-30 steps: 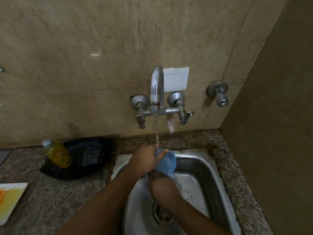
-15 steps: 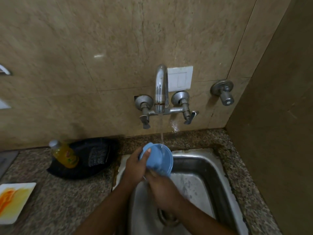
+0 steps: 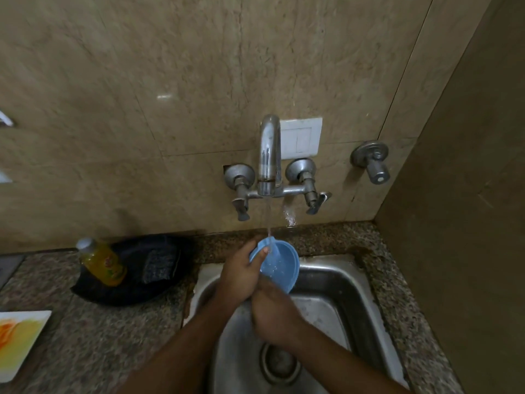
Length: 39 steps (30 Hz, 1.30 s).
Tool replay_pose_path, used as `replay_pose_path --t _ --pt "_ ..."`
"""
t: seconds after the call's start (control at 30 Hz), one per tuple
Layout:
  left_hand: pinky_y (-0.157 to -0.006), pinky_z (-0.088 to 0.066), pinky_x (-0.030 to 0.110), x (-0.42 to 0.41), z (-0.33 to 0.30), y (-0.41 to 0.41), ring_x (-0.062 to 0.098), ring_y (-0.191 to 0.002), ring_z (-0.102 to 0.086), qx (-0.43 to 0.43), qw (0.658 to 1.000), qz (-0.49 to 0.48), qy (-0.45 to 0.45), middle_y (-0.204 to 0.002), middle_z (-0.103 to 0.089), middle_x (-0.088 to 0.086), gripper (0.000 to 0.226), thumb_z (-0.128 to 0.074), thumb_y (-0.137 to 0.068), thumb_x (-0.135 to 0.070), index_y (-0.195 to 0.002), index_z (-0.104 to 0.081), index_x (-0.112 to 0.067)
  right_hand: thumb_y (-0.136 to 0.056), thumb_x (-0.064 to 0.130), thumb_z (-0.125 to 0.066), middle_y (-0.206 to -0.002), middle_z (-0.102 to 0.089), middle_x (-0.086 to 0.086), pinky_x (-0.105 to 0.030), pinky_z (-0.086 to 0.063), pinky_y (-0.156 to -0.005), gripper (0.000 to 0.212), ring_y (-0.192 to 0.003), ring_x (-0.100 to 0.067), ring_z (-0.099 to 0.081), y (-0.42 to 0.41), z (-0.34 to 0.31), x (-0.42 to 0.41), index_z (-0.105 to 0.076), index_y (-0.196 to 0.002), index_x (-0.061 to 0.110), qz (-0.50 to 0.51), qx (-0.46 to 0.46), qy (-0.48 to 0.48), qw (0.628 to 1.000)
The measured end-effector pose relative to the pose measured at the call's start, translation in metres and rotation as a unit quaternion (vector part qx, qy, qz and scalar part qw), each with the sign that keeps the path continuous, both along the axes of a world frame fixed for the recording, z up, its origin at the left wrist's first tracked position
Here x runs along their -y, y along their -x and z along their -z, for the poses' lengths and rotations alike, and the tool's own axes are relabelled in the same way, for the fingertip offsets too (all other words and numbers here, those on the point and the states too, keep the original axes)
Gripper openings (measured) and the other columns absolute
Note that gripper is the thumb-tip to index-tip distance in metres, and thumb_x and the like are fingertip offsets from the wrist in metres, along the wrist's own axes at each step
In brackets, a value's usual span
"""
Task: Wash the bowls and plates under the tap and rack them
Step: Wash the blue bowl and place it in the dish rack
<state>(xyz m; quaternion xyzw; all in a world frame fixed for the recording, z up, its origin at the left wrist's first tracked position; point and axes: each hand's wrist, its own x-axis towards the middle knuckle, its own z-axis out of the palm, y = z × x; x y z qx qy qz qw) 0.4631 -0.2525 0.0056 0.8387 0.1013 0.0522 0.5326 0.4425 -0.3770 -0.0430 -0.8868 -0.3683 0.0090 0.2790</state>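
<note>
No text, number or brand can be read anywhere. The yellow bottle [image 3: 102, 261] lying on the tabletop [image 3: 93, 339] carries a label with a small red mark, but its lettering is too blurred to make out. The white switch plate [image 3: 301, 137] on the wall behind the tap [image 3: 269, 155] is blank, and the plate [image 3: 17, 341] at the left edge shows only orange and yellow colour.

- One small blue plastic bowl [image 3: 279, 264]
- One curved chrome wall tap [image 3: 269, 155]
- One stainless steel sink [image 3: 352, 282]
- One yellow liquid bottle [image 3: 102, 261]
- One white square plate [image 3: 20, 341]
- Two hands: left hand [image 3: 241, 275], right hand [image 3: 272, 311]
</note>
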Motion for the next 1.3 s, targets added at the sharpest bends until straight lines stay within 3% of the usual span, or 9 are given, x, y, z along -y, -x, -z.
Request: replay_pose_path --t 0.07,0.2,0.37,0.5,0.67,0.87,1.03,1.23,1.3 --pt "-0.077 -0.053 0.019 -0.001 -0.004 -0.004 -0.001 -0.087 -0.067 0.002 1.000 0.010 -0.009 -0.097 -0.072 -0.011 0.022 -0.057 -0.094 -0.042 -0.109 -0.069 -0.033 -0.077 0.008 -0.057 -0.129 -0.056 -0.013 -0.036 -0.041 -0.106 0.055 -0.119 -0.026 -0.051 0.008 -0.001 -0.003 -0.052 -0.133 0.009 -0.024 -0.071 -0.023 0.997" --pt "-0.078 -0.056 0.024 -0.010 -0.001 0.001 0.003 -0.086 -0.070 -0.031 0.999 0.024 -0.004 -0.094 -0.074 -0.011 0.019 -0.057 -0.096 -0.039 -0.108 -0.070 -0.031 -0.084 0.021 -0.054 -0.108 -0.065 -0.006 -0.040 -0.043 -0.104 0.036 -0.100 -0.023 -0.062 -0.014 0.019 0.044 -0.063 -0.117 0.011 -0.045 0.173 0.084 0.980" --pt "-0.073 -0.052 0.025 -0.007 -0.008 -0.007 0.003 -0.081 -0.067 -0.064 0.991 0.071 -0.093 -0.086 -0.072 -0.011 0.019 -0.059 -0.093 -0.044 -0.094 -0.071 -0.029 -0.085 0.014 -0.057 -0.122 -0.063 -0.012 -0.038 -0.046 -0.103 0.042 -0.109 -0.025 -0.060 0.009 0.016 0.011 -0.058 -0.126 0.007 -0.064 0.033 0.057 0.996" --pt "-0.073 -0.051 0.022 -0.009 -0.012 0.000 0.000 -0.083 -0.067 -0.080 0.992 0.065 -0.067 -0.090 -0.072 -0.011 0.020 -0.055 -0.096 -0.041 -0.104 -0.070 -0.030 -0.084 0.024 -0.059 -0.118 -0.065 -0.006 -0.035 -0.047 -0.100 0.039 -0.106 -0.022 -0.062 -0.004 0.027 0.042 -0.062 -0.121 0.012 -0.049 0.130 0.091 0.986" --pt "-0.079 -0.052 0.034 -0.013 -0.021 -0.015 0.014 -0.082 -0.067 -0.101 0.982 0.090 -0.135 -0.089 -0.073 -0.002 0.029 -0.057 -0.093 -0.045 -0.098 -0.072 -0.021 -0.073 0.018 -0.069 -0.119 -0.066 -0.010 -0.036 -0.051 -0.098 0.050 -0.105 -0.025 -0.063 0.011 0.024 0.017 -0.063 -0.122 0.008 -0.072 0.123 0.075 0.987" --pt "-0.090 -0.053 0.041 -0.014 -0.028 -0.015 0.015 -0.090 -0.068 -0.114 0.985 0.095 -0.089 -0.097 -0.073 -0.002 0.016 -0.056 -0.095 -0.042 -0.096 -0.069 -0.032 -0.071 0.024 -0.075 -0.097 -0.073 0.003 -0.031 -0.052 -0.094 0.025 -0.095 -0.014 -0.068 -0.027 0.019 0.046 -0.075 -0.095 0.022 -0.045 0.180 0.140 0.973" --pt "-0.093 -0.053 0.040 -0.009 -0.001 0.014 0.010 -0.109 -0.062 -0.072 0.983 -0.018 0.167 -0.121 -0.062 -0.013 0.052 -0.073 -0.079 -0.055 -0.124 -0.048 -0.053 -0.067 0.020 -0.080 -0.083 -0.074 0.000 -0.029 -0.057 -0.069 0.030 -0.072 -0.018 -0.069 -0.014 0.016 0.031 -0.072 -0.096 0.022 0.030 0.074 0.173 0.982" --pt "-0.097 -0.050 0.033 0.009 0.022 0.032 0.005 -0.113 -0.058 -0.008 0.995 -0.077 0.064 -0.122 -0.063 -0.012 0.040 -0.055 -0.089 -0.057 -0.125 -0.059 -0.039 -0.098 0.015 -0.048 -0.132 -0.060 -0.013 -0.030 -0.044 -0.101 0.039 -0.117 -0.025 -0.060 0.013 0.016 -0.012 -0.053 -0.136 0.009 0.026 -0.123 0.065 0.990" --pt "-0.094 -0.052 0.029 0.004 0.013 0.028 0.004 -0.107 -0.062 -0.010 0.997 -0.051 0.050 -0.114 -0.068 -0.013 0.029 -0.060 -0.091 -0.047 -0.117 -0.065 -0.035 -0.097 0.018 -0.044 -0.132 -0.059 -0.008 -0.032 -0.046 -0.101 0.039 -0.116 -0.020 -0.059 0.017 0.014 -0.004 -0.054 -0.134 0.013 0.004 -0.121 0.015 0.993"
